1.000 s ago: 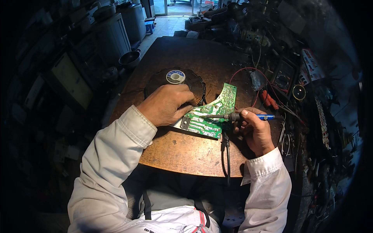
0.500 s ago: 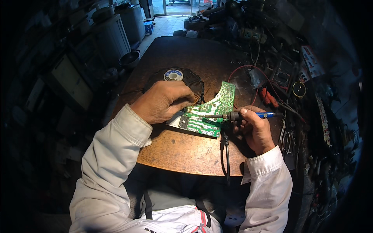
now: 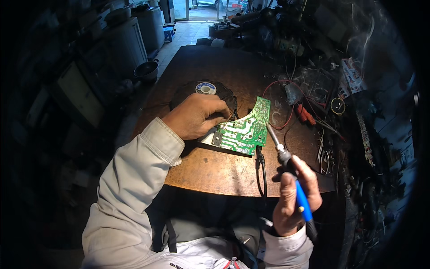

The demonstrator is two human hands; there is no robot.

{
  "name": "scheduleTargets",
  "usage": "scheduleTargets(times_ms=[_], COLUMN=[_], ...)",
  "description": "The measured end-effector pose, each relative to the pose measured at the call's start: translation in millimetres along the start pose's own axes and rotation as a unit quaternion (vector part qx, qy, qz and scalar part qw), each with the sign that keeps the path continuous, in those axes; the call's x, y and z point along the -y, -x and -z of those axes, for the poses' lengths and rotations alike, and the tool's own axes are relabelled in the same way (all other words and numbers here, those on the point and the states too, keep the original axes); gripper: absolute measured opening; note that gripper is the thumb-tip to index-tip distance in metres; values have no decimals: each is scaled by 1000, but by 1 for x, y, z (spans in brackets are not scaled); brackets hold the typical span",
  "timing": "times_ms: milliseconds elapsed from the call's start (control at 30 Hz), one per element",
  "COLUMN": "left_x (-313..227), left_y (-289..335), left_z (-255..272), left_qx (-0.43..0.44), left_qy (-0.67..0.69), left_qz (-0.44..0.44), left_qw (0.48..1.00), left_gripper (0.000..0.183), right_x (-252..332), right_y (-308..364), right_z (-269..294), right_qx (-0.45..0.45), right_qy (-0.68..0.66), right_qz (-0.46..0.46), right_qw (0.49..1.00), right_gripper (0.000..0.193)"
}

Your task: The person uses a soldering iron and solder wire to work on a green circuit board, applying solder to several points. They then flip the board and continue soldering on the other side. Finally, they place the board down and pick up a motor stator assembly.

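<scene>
A green circuit board (image 3: 246, 132) lies solder side up on the table, its narrow end pointing away. My left hand (image 3: 201, 115) is closed in a pinch at the board's left edge; what its fingertips hold is hidden. Behind that hand sits a dark round coil (image 3: 228, 99) with a solder spool (image 3: 205, 88) resting on it. My right hand (image 3: 293, 197) grips a soldering iron (image 3: 301, 193) by its blue handle, right of the board and nearer to me. The iron's metal tip points up and left, close to the board's right edge.
Black cords (image 3: 263, 170) run from the board over the wooden table's (image 3: 210, 168) near edge. A red wire (image 3: 286, 82) loops at the right, near red clips (image 3: 306, 114) and a small round dial (image 3: 338, 106). Loose wires and parts clutter the right side. Smoke drifts at upper right.
My right hand has pulled the soldering iron off the board, toward me and to the right, and tilted it more upright. The left hand keeps its pinch at the board's edge.
</scene>
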State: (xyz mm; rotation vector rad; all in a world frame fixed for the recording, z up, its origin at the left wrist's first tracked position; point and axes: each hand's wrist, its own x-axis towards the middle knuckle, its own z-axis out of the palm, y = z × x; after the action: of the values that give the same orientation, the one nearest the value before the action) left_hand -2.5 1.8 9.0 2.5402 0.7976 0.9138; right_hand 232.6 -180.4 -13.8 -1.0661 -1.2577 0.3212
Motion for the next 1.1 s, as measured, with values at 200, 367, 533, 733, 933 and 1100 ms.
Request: scheduleTargets(times_ms=[200, 367, 533, 733, 933, 1100], left_x=[8, 6, 1, 1, 1, -6], left_y=[4, 2, 3, 2, 1, 0], left_z=[-1, 0, 1, 4, 3, 4], left_qx=[-2, -5, 8, 20, 26, 44], left_qy=[49, 26, 24, 44, 13, 32], left_qz=[27, 12, 59, 59, 27, 20], left_qw=[998, 1000, 998, 997, 999, 998], left_gripper=[17, 15, 13, 14, 17, 16], right_x=[-19, -42, -51, -56, -61, -62], right_y=[45, 36, 32, 34, 34, 35], right_z=[-51, -45, -41, -37, -38, -37], right_qx=[22, 15, 0, 63, 85, 100], right_qy=[56, 155, 166, 171, 154, 151], right_qz=[111, 161, 178, 224, 240, 239], right_qw=[992, 975, 970, 957, 955, 954], right_gripper=[35, 39, 36, 41, 52, 51])
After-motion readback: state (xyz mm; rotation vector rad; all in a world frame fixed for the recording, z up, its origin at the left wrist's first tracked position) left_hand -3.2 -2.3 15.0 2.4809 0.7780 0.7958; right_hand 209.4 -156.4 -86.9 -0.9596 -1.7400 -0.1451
